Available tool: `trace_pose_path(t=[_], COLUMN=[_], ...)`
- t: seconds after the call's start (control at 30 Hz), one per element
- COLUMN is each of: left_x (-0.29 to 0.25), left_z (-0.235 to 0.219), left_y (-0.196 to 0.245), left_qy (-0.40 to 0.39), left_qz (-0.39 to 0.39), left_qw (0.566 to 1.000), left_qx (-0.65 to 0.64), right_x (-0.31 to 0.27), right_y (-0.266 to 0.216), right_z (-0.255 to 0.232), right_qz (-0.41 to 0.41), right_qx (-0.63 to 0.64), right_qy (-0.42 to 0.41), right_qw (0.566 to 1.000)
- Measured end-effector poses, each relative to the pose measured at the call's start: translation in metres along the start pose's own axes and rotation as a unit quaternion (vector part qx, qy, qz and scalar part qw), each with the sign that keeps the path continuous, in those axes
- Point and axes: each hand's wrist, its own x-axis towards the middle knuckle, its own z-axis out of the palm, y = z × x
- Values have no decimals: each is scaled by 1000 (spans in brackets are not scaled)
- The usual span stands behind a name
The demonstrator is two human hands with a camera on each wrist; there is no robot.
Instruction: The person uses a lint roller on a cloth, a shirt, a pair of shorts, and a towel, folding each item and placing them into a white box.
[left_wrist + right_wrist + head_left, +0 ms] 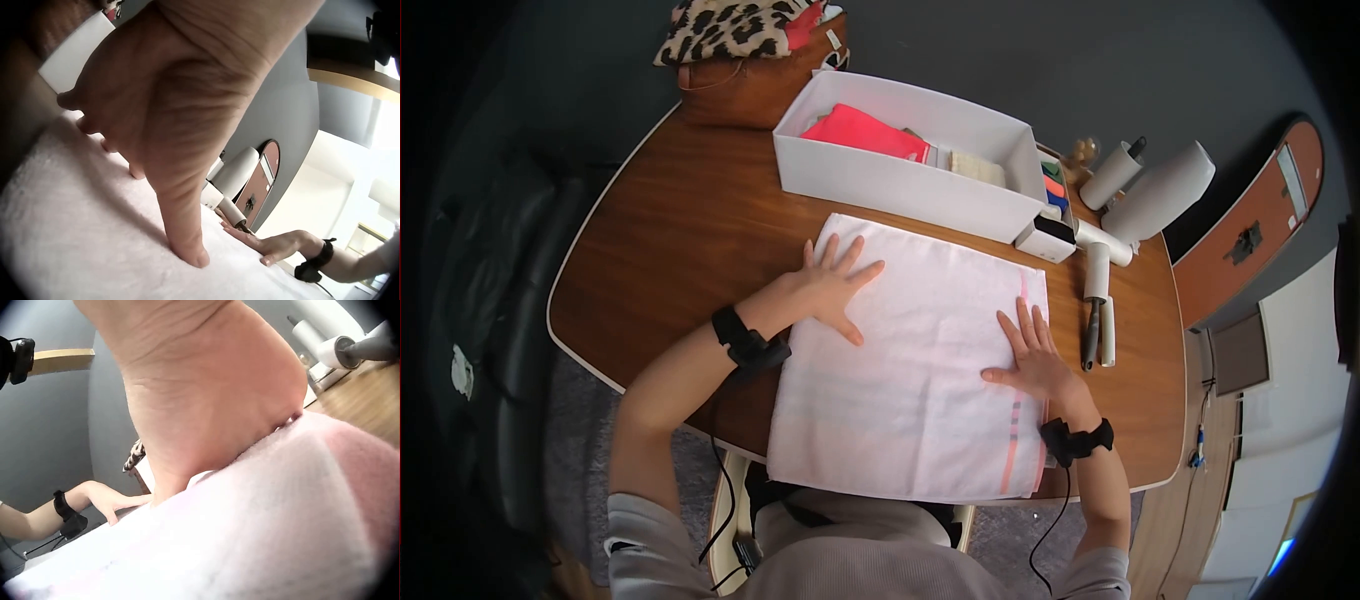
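Note:
A white towel [900, 370] with pink stripes lies spread on the table, its lower end reaching the near edge. My left hand [832, 290] rests on its upper left part with fingers spread. On the right part, beside the pink stripe, my right hand [1038, 365] rests with fingers spread too. In the left wrist view the left hand [169, 106] touches the towel [94, 231] with its fingertips and thumb. The right wrist view has the right hand [206, 394] against the towel [250, 531], most of its fingers hidden.
Behind the towel stands a white box [910, 190] holding a pink cloth [865, 132] and other cloths. A brown bag [750, 90] is at the back left of the wooden table [650, 240]. Lint rollers [1097, 280], a small box [1048, 240] and a white bottle-like object [1162, 195] lie or stand right.

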Motion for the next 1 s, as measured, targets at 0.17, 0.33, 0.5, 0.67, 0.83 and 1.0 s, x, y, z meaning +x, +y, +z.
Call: trace_pose_path(t=[0.17, 0.33, 0.5, 0.67, 0.83, 1.0], left_x=[9, 14, 16, 22, 12, 9], left_z=[0, -4, -15, -15, -11, -11], left_y=[2, 19, 45, 31, 12, 9], left_qy=[2, 8, 17, 16, 14, 17], left_qz=[17, 43, 88, 19, -7, -23], left_qw=[1000, 999, 996, 1000, 999, 1000], left_qx=[9, 25, 1, 3, -28, -9], right_x=[-2, 21, 60, 72, 73, 81], right_y=[37, 81, 89, 89, 83, 93], right_z=[-16, -6, -6, -6, -13, -12], right_qz=[32, 113, 159, 95, 8, 37], right_qx=[180, 257, 347, 213, 214, 223], right_qy=[113, 215, 205, 297, 300, 286], right_qw=[977, 935, 901, 926, 930, 931])
